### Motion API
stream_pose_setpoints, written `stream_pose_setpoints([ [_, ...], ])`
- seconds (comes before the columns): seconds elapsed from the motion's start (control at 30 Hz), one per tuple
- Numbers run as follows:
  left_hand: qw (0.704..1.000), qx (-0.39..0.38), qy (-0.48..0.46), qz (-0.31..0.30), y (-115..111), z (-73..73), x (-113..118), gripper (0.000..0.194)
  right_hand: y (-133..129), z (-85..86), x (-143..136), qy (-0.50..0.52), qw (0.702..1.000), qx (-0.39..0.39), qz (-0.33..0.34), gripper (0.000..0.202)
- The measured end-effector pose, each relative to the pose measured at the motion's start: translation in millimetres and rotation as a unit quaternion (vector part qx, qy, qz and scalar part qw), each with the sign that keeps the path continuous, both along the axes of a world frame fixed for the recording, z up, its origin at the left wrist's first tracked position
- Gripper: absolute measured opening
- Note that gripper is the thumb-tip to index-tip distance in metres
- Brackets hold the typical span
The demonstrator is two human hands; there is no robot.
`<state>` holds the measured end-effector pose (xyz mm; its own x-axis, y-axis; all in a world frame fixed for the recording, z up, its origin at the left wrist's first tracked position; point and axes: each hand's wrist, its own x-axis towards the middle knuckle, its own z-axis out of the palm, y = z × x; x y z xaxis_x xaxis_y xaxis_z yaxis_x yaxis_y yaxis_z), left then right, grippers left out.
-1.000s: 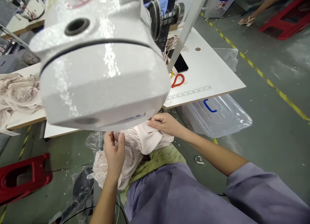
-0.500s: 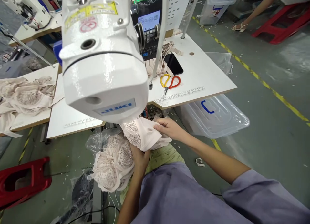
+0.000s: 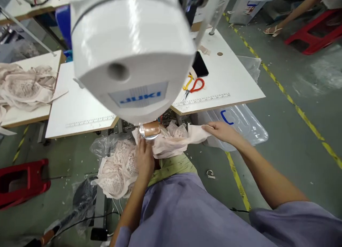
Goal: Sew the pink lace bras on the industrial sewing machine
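A pale pink lace bra [image 3: 172, 145] lies across the end of the sewing machine's bed, with its wing stretched to the right. My right hand [image 3: 223, 132] pinches the end of that wing between thumb and fingers. On the other side, my left hand [image 3: 145, 158] reaches up with fingers extended onto the fabric beside the copper-coloured metal piece [image 3: 151, 129]; its thumb is hidden. The white machine head [image 3: 133, 62] hangs just above and hides the needle area. Left of my left hand hangs a bundle of lace bras [image 3: 117, 172].
Scissors [image 3: 191, 88] and a black phone [image 3: 200, 64] lie on the white tabletop [image 3: 227, 78]. More bras [image 3: 24, 85] are heaped on the left table. A lidded plastic box [image 3: 240, 124] stands below right. Red stools [image 3: 24, 179] are on both sides; a person's foot [image 3: 274, 30] shows at the upper right.
My right hand has moved right, drawing the bra's wing out straight. My left hand has come from under the cup up to the machine bed. The view has moved closer to the machine head.
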<state>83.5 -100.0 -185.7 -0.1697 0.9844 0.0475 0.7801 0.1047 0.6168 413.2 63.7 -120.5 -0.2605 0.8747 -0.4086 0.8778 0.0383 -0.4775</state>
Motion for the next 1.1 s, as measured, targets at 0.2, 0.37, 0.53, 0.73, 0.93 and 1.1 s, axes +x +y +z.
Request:
stream_pose_setpoints([
  [0.2,0.996,-0.047,0.066,0.023,-47,3.9,-11,0.041,-15,-58.0,-32,-0.052,0.993,0.063,0.087,0.066],
  [0.37,0.941,-0.124,0.177,0.259,-111,35.8,-98,0.043,-45,-102.5,-125,0.089,0.975,0.093,0.181,0.083],
  [0.53,0.904,-0.26,0.189,0.283,-150,39.3,-131,0.035,-54,-119.4,-146,0.09,0.981,0.062,0.161,0.078],
  [0.73,0.944,-0.237,0.127,0.189,-147,84.9,-71,0.042,-90,-38.7,-181,0.24,0.93,0.078,0.268,0.089],
  [0.93,0.981,-0.08,-0.165,0.069,-92,122.9,-40,0.026,-121,34.1,-202,0.252,0.782,-0.077,0.565,0.052],
  [1.1,0.863,-0.229,-0.45,0.005,-43,96.3,-46,0.042,-107,67.8,-151,0.246,0.822,0.054,0.511,0.052],
])
